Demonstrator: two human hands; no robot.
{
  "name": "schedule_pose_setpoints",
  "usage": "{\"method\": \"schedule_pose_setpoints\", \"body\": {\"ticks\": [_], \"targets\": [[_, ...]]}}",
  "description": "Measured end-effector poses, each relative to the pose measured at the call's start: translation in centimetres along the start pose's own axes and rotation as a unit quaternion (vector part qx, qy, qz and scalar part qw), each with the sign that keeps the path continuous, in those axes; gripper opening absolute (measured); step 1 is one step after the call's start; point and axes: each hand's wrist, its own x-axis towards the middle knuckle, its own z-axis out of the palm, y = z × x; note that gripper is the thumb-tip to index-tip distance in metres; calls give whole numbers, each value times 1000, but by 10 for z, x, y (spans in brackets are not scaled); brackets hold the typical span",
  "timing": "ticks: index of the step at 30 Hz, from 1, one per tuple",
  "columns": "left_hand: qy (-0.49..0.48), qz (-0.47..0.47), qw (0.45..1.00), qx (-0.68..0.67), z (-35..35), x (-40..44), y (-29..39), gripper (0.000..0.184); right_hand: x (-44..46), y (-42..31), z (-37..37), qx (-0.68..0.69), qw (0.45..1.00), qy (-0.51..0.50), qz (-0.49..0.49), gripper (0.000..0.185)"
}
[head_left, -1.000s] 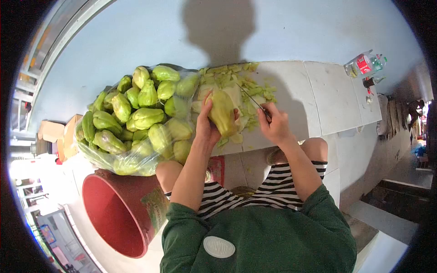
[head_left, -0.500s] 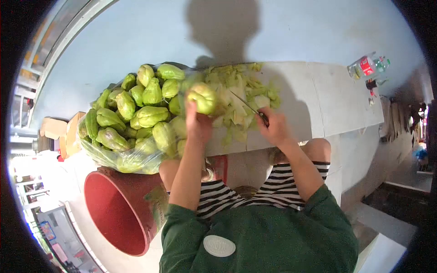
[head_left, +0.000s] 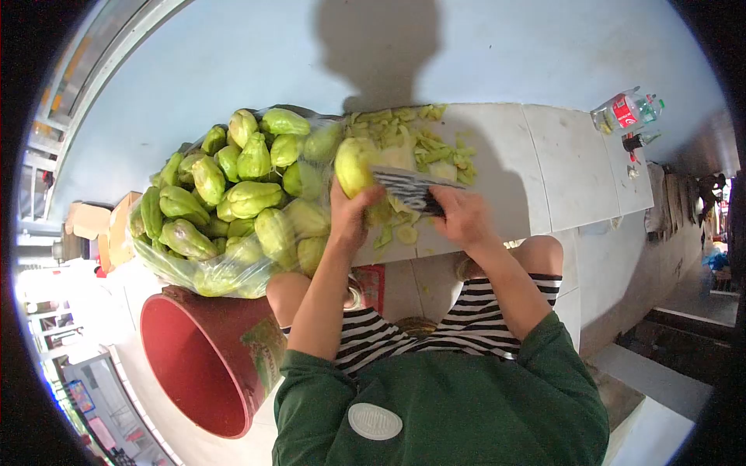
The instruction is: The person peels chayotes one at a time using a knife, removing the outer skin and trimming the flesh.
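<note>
Item, left hand: closed around one pale green, ridged fruit, its thumb on the side facing the knife. The fruit stood at the top of that hand, above the bench.

Item, right hand: fist wrapped on the handle of a knife, whose broad, streaked blade reached leftward from it, its end at the fruit's near side. Exact edge contact could not be told.

Handling note, a judgement: good work here called for a shallow blade angle, short strokes led by the right wrist, the left thumb tucked below the edge's path, and the fruit turned by the left hand between strokes.

Item, beyond and between both hands: green cuttings, scattered on the bench.

Item, left of the left hand: clear plastic bag, filled with whole green fruits.

Item, below and left of the left hand: red bucket, tipped on its side, bearing a green patch with lettering too small to read.

Item, far right of the right hand: plastic bottle, red label with white marks, illegible.

Item, below both hands: green shirt, with a pale oval badge; raised letters, not surely readable.
</note>
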Motion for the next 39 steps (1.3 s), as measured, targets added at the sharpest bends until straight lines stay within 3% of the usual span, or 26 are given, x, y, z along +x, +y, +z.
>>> {"method": "schedule_pose_setpoints", "body": {"ticks": [1, 3, 7, 8, 9, 13, 16, 18, 24, 27, 28, 30, 34, 36, 37, 39], "targets": [[0, -1, 1000, 1, 4, -3, 1, 65, 3, -4, 1, 0, 1000, 0, 1, 43], [-38, 61, 985, 159, 11, -10, 5, 63, 9, -14, -3, -26, 998, -11, -53, 49], [-47, 48, 991, 118, 12, -7, 1, 60, 17, -21, -9, -21, 992, -2, -123, 45], [-86, 105, 980, 148, 9, -8, 3, 60, 17, -24, -8, -20, 990, 4, -140, 41], [-86, 105, 980, 148, 7, -6, 2, 60, 17, -27, -7, -18, 988, 12, -155, 38], [-75, 21, 995, 56, 0, 3, -7, 62, 19, -30, -7, -23, 988, 18, -151, 34], [-83, 70, 991, 74, 7, -7, 0, 64, 20, -25, -5, -26, 988, 18, -153, 31], [-57, 22, 987, 149, 7, -15, 8, 63, 16, -14, 2, -55, 997, -21, -54, 29], [-52, 4, 989, 139, 10, -17, 18, 59, 21, -14, -5, -26, 995, -11, -98, 36], [-15, -31, 990, 139, 14, -26, 21, 64, 17, -17, -6, -30, 997, -27, -69, 32], [-55, -13, 986, 155, 15, -25, 28, 68, 15, -6, 3, -26, 997, -28, -67, 32], [-101, 31, 983, 153, 16, -24, 34, 75, 23, 21, 17, -24, 993, -79, 82, 26], [-122, 42, 985, 118, 9, -16, 33, 80, 26, 14, 5, 7, 988, -92, 121, 21], [-111, 33, 980, 160, 6, -17, 36, 79, 22, 11, 13, 80, 982, 9, 171, 21], [-110, 33, 980, 163, 1, -15, 34, 79, 20, 9, 13, 83, 982, 10, 172, 21], [-70, 97, 981, 155, -2, -9, 33, 80, 20, 11, 3, 108, 985, 70, 117, 19]]}}
